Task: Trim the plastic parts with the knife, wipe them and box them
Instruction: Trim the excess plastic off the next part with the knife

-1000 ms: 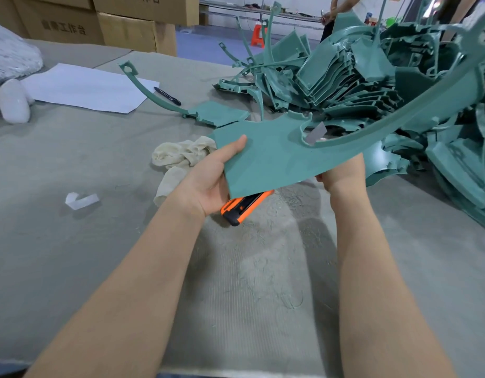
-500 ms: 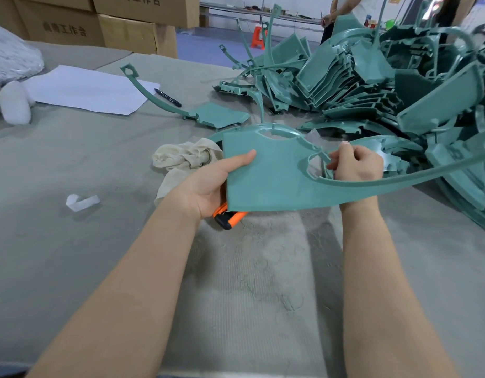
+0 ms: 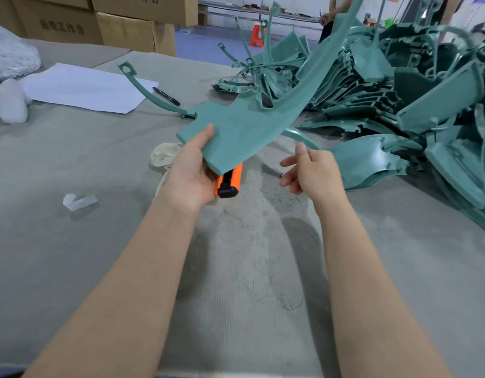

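Note:
My left hand (image 3: 190,173) holds a teal plastic part (image 3: 241,126) by its flat end, thumb on top, together with an orange and black knife (image 3: 228,181) tucked under it. The part's long curved arm rises up and to the right. My right hand (image 3: 310,170) hovers just right of the part, fingers loosely spread, holding nothing. A cream cloth (image 3: 163,156) lies on the table behind my left hand. A big heap of teal parts (image 3: 385,85) fills the right side.
The grey felt table (image 3: 99,241) carries plastic shavings near my hands. A single teal part (image 3: 151,88), a white sheet (image 3: 83,88), a pen (image 3: 166,96) and a small white scrap (image 3: 79,201) lie to the left. Cardboard boxes (image 3: 105,23) stand behind. A person stands far back.
My right hand has let go of the teal part and pulled back. My left hand has turned the part, so its long arm now points up to the right.

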